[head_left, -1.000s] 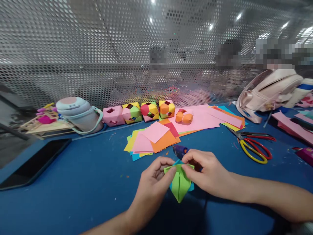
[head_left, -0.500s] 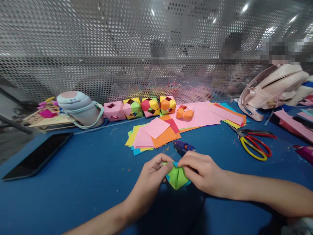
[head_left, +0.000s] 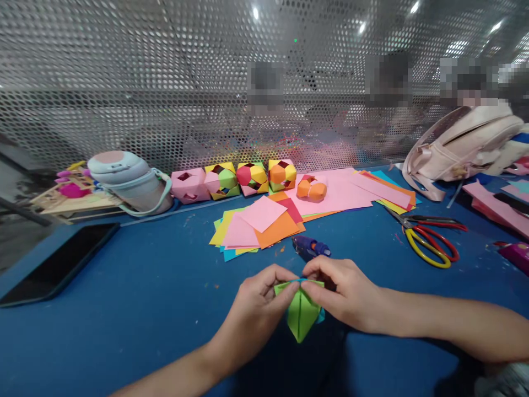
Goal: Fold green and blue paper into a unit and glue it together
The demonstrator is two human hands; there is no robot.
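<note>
Between my hands hangs a folded paper piece [head_left: 300, 314], green on the front with blue paper showing at its top and right edge. My left hand [head_left: 264, 298] pinches its upper left corner with thumb and forefinger. On the other side my right hand [head_left: 341, 292] pinches the upper right edge, its fingertips close to those of the left. Just beyond my hands lies a dark blue glue tool, perhaps a glue pen [head_left: 311, 247]. Farther back is a fanned pile of coloured paper squares [head_left: 260, 220].
Several folded paper cubes [head_left: 252, 179] line the mesh wall, with an orange paper ball [head_left: 312, 188] beside them. Scissors [head_left: 427, 242] lie right, a phone [head_left: 61, 262] and a lidded bottle [head_left: 130, 182] left. A pale backpack [head_left: 463, 140] stands back right.
Both hands have drawn closer together at the top of the paper piece. Its green front now hangs lower and more pointed, with a straight crease down the middle.
</note>
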